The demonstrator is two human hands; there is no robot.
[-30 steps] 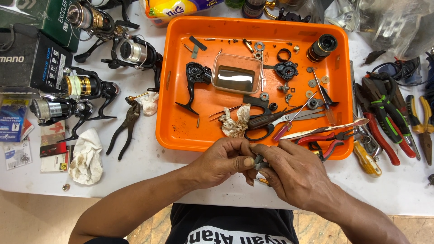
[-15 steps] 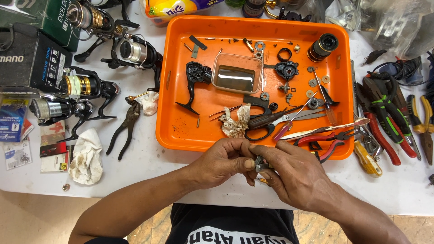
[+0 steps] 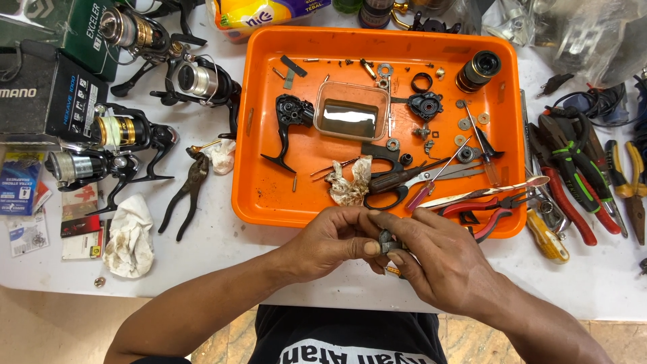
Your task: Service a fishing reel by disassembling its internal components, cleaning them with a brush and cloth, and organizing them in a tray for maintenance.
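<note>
At the lower centre of the frame, a small dark metal part [image 3: 386, 241] is pinched between both hands, which are brought together just below the near rim of the orange tray [image 3: 269, 202]. The left hand [image 3: 333, 241] is closed on the part from the left with thumb and forefinger; the right hand [image 3: 441, 259] is clamped on it from the right, fingers curled over it. In the tray, scissors [image 3: 404, 178], a soiled rag [image 3: 349, 183], a black reel body [image 3: 291, 121] and a clear plastic dish [image 3: 352, 111] are seen. Fishing reels [image 3: 128, 135] are laid at the upper left, pliers [image 3: 573, 168] at the right, all on a white table [image 3: 216, 236]
</note>
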